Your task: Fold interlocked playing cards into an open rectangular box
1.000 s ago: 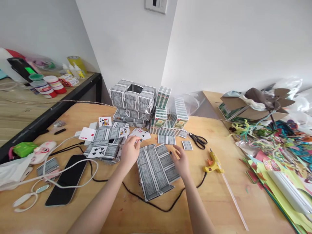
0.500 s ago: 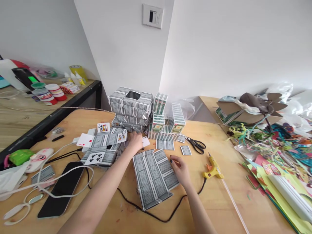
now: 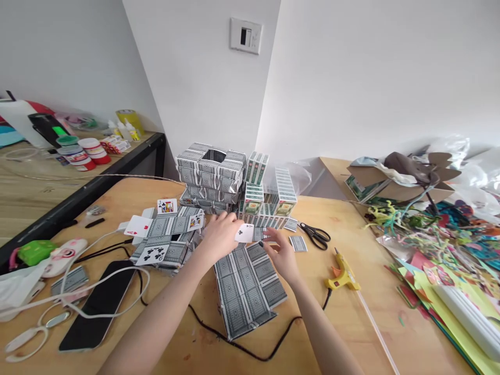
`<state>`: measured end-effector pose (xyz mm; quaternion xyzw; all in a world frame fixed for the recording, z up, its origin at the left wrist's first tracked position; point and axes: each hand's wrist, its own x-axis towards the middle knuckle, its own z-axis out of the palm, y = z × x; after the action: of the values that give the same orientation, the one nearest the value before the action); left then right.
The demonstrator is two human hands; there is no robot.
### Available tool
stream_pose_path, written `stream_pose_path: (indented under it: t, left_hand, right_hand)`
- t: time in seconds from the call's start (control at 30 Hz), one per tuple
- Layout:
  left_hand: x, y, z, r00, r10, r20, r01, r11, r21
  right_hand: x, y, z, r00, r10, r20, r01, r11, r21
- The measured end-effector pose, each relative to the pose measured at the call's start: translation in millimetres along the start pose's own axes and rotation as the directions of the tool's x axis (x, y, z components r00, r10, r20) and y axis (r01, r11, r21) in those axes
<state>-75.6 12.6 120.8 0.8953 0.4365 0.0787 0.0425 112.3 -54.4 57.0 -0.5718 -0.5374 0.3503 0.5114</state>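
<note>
My left hand [image 3: 221,235] is closed on the left edge of a face-up ace of clubs [image 3: 244,233], above the back end of a flat panel of grey patterned cards [image 3: 244,291]. My right hand [image 3: 280,251] is bent over a face-down grey card [image 3: 258,234] beside the ace; its fingertips are at that card's right edge, and whether they grip it is unclear. Behind my hands stands a stacked box structure covered in cards [image 3: 211,174]. Green card packs [image 3: 284,195] are stacked right of it. Another card-covered piece [image 3: 167,234] lies on the left, with loose cards on top.
Black scissors [image 3: 315,235] and a yellow glue gun [image 3: 342,273] lie right of my hands. The gun's black cord loops in front of the panel. A phone [image 3: 97,304], white cables and pale scissors [image 3: 35,330] are on the left. Craft scraps [image 3: 445,224] cover the right side.
My left hand has moved slightly right and toward me, bringing the ace out from beside the stack. My right hand has shifted up and left to the face-down card.
</note>
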Motion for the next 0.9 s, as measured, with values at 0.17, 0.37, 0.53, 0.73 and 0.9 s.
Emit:
stream_pose_path:
  t: [0.17,0.37,0.53,0.73,0.9]
  left_hand:
    - [-2,16,-3.4,0.998,0.061,0.029,-0.057,0.987,-0.147]
    - [3,5,35.5,0.943,-0.149,0.297,0.189,0.976,-0.111]
    - [1,1,52.4,0.947,-0.147,0.286,0.180,0.979,-0.092]
    - [-13,0,36.2,0.972,-0.071,0.222,0.108,0.981,-0.161]
    - [-21,0,19.3,0.983,-0.062,0.172,0.111,0.950,-0.293]
  right_hand:
    - [15,-2,12,0.986,0.071,0.153,-0.103,0.973,0.208]
    - [12,28,2,0.989,0.132,-0.069,-0.123,0.986,0.116]
    - [3,44,-2,0.995,0.076,-0.058,-0.076,0.997,0.000]
    - [-5,28,-4,0.998,-0.050,-0.044,0.039,0.974,-0.224]
    - [-7,-2,-12,0.982,-0.188,-0.025,0.169,0.930,-0.325]
